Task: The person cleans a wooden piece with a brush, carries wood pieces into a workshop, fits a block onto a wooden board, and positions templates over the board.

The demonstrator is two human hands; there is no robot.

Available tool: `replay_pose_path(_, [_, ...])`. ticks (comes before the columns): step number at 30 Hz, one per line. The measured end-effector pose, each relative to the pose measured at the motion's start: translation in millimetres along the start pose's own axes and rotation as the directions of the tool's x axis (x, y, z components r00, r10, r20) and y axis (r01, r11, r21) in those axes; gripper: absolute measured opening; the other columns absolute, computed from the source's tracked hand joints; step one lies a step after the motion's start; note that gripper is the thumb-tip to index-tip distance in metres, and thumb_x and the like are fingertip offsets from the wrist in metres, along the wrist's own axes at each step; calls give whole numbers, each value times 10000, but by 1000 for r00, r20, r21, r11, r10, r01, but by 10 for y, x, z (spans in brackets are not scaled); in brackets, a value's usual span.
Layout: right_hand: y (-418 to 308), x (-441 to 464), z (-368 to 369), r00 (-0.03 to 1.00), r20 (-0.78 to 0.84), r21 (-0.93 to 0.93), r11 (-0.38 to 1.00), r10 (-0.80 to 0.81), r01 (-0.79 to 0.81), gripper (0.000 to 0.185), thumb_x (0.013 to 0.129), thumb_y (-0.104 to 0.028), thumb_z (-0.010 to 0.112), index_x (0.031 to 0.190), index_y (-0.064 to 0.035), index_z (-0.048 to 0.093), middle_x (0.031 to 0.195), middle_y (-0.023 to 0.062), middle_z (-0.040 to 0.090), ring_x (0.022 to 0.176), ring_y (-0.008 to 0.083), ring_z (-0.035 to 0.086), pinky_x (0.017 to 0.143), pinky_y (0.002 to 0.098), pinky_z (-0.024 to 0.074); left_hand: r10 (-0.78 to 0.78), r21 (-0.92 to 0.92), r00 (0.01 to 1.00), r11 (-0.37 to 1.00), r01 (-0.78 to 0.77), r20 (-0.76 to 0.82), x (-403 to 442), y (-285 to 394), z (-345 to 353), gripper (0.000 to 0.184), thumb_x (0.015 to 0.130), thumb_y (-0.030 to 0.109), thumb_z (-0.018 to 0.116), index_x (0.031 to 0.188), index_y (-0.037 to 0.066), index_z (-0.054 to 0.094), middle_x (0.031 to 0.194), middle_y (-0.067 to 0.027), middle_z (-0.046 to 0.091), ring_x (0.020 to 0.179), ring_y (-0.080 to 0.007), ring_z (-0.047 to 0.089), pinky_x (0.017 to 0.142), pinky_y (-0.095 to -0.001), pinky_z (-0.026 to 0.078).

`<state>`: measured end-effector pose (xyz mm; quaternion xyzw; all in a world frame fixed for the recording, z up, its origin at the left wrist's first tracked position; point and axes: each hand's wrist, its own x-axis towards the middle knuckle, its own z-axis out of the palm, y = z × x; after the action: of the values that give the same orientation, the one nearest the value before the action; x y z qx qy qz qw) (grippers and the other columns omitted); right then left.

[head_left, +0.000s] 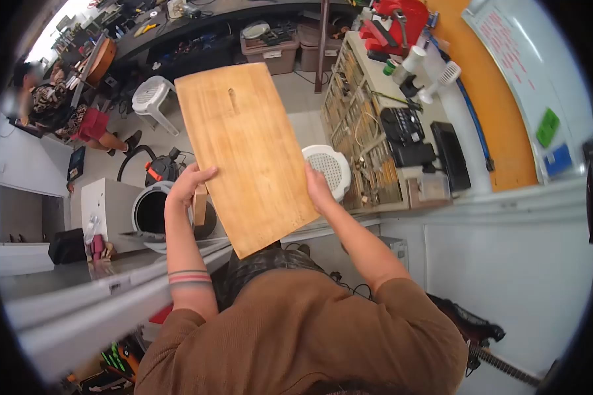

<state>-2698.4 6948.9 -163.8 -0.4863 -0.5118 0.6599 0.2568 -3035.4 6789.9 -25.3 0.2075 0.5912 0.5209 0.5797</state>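
A pale wooden board [247,151], roughly rectangular, is held up at a tilt in front of my body. Near its far end is a dark elongated mark. My left hand [190,184] grips the left edge, thumb lying on the top face. Below that hand shows a small wooden block [199,206]; whether my fingers hold it or it joins the board I cannot tell. On the opposite edge my right hand [318,187] is closed, its fingertips hidden under the board.
A white stool [329,164] stands behind the board's right edge, another stool [153,95] farther left. Right is a drawer cabinet [359,115] with a red tool [402,23] on top. A vacuum cleaner [165,168] is at left. A person [66,108] sits at far left with a guitar.
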Motion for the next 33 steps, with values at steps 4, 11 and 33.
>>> replay_pose_path(4, [350,1123,173,999,38,-115,993,-23,27,673,1194,-521,426,1244,70,744,1162,205,795,1084,296,740,984,413,542,-15,-10,998,1000,14,-57,906,-110,-274,449,952,145,834,1326,-79,728,1210,-137,810,1025,-225,793,921,-376,632])
replay_pose_path(11, [2426,2573,-452,935,-346,-643,706,77,-296,449,1031,-334,709,1263,50,722,1155,245,779,1114,397,743,1026,508,566,-186,-42,951,982,182,-246,1846,-203,-613,331,957,49,784,1253,-95,756,1154,-128,818,1000,-210,780,925,-366,612])
replay_pose_path(33, [1890,4835,1125,865,-206,-710,538,459,-454,454,857,-254,877,1108,113,783,1148,305,796,1006,410,783,904,504,581,-211,-281,783,959,48,-586,1398,590,-2160,382,943,57,783,1278,-121,735,1187,-158,816,1041,-213,776,947,-359,603])
